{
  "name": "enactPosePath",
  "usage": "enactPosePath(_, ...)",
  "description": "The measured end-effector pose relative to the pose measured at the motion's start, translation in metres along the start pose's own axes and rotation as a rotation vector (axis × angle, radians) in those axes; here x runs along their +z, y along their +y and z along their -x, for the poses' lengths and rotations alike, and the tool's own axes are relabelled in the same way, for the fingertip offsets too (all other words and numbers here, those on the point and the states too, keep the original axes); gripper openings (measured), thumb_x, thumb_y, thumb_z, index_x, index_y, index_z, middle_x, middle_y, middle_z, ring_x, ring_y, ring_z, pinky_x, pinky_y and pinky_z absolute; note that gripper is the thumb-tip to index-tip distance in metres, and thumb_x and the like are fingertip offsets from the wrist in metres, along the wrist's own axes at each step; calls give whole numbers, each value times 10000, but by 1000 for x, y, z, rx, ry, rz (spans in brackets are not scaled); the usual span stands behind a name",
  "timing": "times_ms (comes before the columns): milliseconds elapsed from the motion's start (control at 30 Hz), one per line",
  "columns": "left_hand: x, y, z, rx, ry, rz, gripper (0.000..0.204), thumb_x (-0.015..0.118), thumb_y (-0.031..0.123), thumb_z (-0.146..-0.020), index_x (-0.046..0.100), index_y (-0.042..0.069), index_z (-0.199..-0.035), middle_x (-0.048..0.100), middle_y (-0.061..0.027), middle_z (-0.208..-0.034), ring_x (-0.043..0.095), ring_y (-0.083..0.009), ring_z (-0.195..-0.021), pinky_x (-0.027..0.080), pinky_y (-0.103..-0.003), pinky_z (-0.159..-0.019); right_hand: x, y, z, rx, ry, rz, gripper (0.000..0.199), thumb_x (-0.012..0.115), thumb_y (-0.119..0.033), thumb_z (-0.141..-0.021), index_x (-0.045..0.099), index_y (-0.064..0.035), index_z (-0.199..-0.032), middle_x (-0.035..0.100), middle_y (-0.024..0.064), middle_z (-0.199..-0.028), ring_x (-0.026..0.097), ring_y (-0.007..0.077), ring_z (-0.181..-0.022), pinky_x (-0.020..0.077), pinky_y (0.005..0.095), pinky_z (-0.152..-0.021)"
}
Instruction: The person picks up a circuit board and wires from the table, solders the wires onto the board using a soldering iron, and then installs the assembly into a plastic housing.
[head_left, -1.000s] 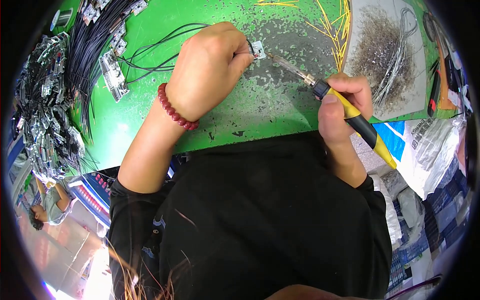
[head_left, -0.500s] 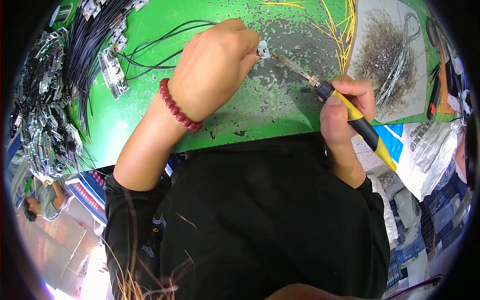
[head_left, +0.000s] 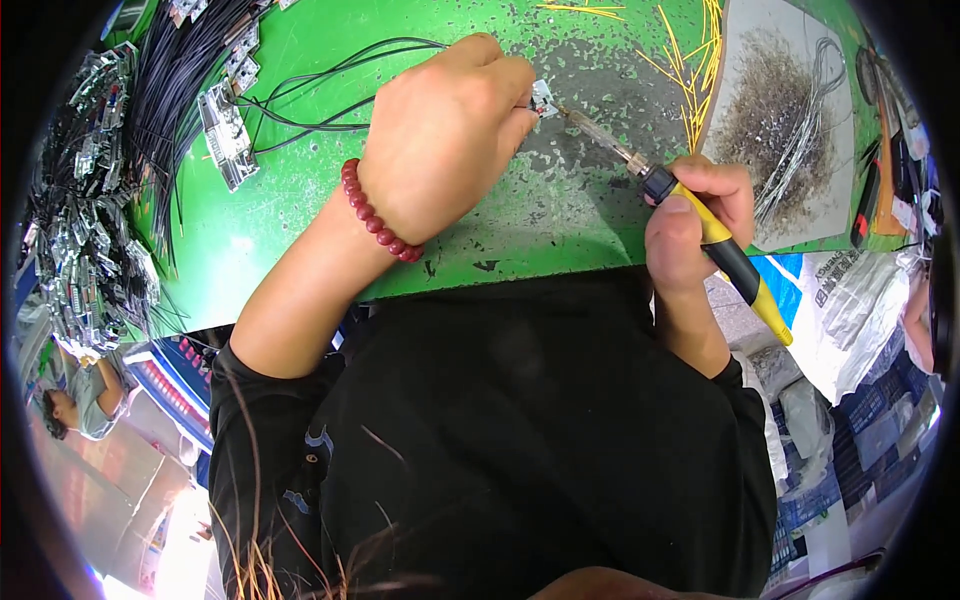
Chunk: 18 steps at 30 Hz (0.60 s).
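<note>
Green bench (head_left: 300, 210): black wire bundles (head_left: 170, 90), yellow wires (head_left: 690, 60), grey pad (head_left: 790, 130).

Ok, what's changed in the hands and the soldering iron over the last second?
Very little. The left hand still pins the small circuit board to the green bench; the right hand still grips the yellow-handled soldering iron, tip at the board. Only the view shifted slightly. Black wires and yellow wires lie unmoved.

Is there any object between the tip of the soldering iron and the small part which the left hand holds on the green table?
Nothing visible: the soldering iron tip reaches the small part pinched by the left hand over bare green table.
</note>
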<state>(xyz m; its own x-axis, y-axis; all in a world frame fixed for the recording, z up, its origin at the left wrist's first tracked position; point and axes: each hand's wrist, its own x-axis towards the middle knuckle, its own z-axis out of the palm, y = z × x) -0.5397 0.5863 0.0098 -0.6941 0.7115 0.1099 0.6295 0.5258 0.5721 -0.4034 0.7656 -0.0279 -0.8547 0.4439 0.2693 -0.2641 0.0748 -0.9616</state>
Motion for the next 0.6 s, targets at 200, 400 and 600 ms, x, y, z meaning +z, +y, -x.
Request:
enactPosePath(200,1,7,-3,-68,-15,-121,101,677,145,-753,607,75,-732,574,-70,-769,583,-279,-652,460,-370,-572,-2,-2,0,10,-9,0,245,683,-146,-823,530,2,-942,540,43,-801,438,62,-652,350,214,-584)
enactPosePath(400,3,8,-10,-76,-24,-146,115,626,175,-723,631,71,-673,580,-106,-740,610,-318,-644,500,-422,-555,-4,-4,2,26,6,-39,226,663,-113,-815,523,1,-952,535,46,-807,437,65,-664,357,217,-609)
enactPosePath(600,2,10,-18,-183,-126,-161,158,685,168,-694,596,44,-653,579,-88,-725,590,-293,-667,472,-388,-600,-17,-19,1,-40,124,-48,253,651,-152,-802,492,3,-923,554,106,-753,499,132,-638,413,247,-588)
